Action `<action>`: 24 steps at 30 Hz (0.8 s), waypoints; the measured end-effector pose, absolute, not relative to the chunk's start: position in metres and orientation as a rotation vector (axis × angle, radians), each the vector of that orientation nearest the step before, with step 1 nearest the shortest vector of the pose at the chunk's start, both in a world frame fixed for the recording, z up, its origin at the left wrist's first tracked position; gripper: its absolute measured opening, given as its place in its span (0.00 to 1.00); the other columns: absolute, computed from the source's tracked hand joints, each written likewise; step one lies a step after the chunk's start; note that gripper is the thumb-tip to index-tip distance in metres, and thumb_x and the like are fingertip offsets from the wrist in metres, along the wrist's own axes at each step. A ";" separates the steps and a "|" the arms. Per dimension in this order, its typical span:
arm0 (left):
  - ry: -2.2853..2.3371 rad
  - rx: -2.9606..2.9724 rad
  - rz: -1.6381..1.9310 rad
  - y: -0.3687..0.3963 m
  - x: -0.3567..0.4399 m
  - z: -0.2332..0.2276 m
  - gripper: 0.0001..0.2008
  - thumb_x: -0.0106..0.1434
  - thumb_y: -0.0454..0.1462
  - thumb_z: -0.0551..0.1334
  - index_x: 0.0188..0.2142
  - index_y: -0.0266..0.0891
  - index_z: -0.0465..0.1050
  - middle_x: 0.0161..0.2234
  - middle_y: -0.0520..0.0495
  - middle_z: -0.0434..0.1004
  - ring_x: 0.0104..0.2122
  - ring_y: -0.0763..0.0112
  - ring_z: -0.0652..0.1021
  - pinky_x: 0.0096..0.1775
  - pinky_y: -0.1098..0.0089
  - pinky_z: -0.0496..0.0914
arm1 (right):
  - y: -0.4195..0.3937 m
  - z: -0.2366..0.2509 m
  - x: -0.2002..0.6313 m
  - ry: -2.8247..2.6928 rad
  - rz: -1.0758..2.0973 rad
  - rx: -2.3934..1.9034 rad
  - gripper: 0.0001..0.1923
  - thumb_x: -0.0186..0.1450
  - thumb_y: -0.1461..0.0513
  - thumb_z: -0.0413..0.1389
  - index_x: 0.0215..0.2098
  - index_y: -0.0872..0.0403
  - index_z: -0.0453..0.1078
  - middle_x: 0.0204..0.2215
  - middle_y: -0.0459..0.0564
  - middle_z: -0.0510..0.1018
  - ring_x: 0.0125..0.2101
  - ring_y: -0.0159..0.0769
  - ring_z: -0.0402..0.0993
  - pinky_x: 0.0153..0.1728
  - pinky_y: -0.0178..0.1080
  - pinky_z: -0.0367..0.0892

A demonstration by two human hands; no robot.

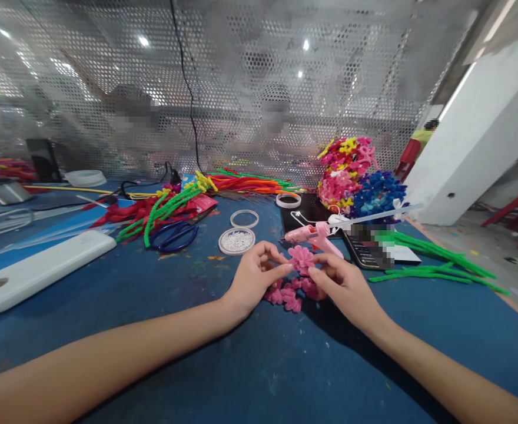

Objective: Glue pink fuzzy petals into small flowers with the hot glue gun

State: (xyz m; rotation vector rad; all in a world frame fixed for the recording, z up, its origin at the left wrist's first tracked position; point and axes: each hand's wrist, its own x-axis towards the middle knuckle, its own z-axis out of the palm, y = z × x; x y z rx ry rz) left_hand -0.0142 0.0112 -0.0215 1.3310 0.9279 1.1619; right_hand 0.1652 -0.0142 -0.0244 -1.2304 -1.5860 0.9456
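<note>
Both my hands hold one pink pipe-cleaner flower (301,258) just above the blue table (250,365). My left hand (255,277) pinches its left side with thumb and fingers. My right hand (344,284) grips its right side. Under my hands lie more pink pipe-cleaner flowers (291,295) in a small cluster. A pink hot glue gun (314,234) with a clear glue stick lies just behind the flower.
A round lid of white beads (236,240) and a clear ring (244,218) sit behind my left hand. Blue scissors (175,235), loose red, green and orange pipe cleaners (162,209), a white case (38,268), a heap of finished flowers (358,182) and green stems (435,259) surround them.
</note>
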 end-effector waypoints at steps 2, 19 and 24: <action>0.908 1.352 1.136 0.011 -0.014 -0.022 0.16 0.50 0.37 0.69 0.30 0.38 0.61 0.27 0.56 0.73 0.19 0.82 0.68 0.23 0.79 0.64 | -0.014 -0.025 0.165 -1.585 0.972 -1.221 0.14 0.61 0.55 0.54 0.39 0.56 0.69 0.14 0.39 0.66 0.16 0.28 0.62 0.18 0.32 0.59; 0.813 1.222 0.991 0.007 -0.010 -0.015 0.14 0.52 0.40 0.68 0.37 0.36 0.76 0.33 0.48 0.79 0.30 0.72 0.77 0.35 0.72 0.72 | -0.016 -0.025 0.164 -1.745 0.990 -1.140 0.09 0.64 0.58 0.51 0.31 0.54 0.68 0.17 0.40 0.66 0.18 0.28 0.63 0.22 0.32 0.60; 0.854 1.228 1.003 0.007 -0.008 -0.015 0.13 0.50 0.39 0.69 0.35 0.36 0.77 0.30 0.48 0.80 0.28 0.72 0.78 0.35 0.72 0.73 | -0.017 -0.023 0.164 -1.757 0.994 -1.141 0.08 0.64 0.59 0.51 0.30 0.54 0.68 0.16 0.39 0.65 0.18 0.27 0.63 0.22 0.31 0.60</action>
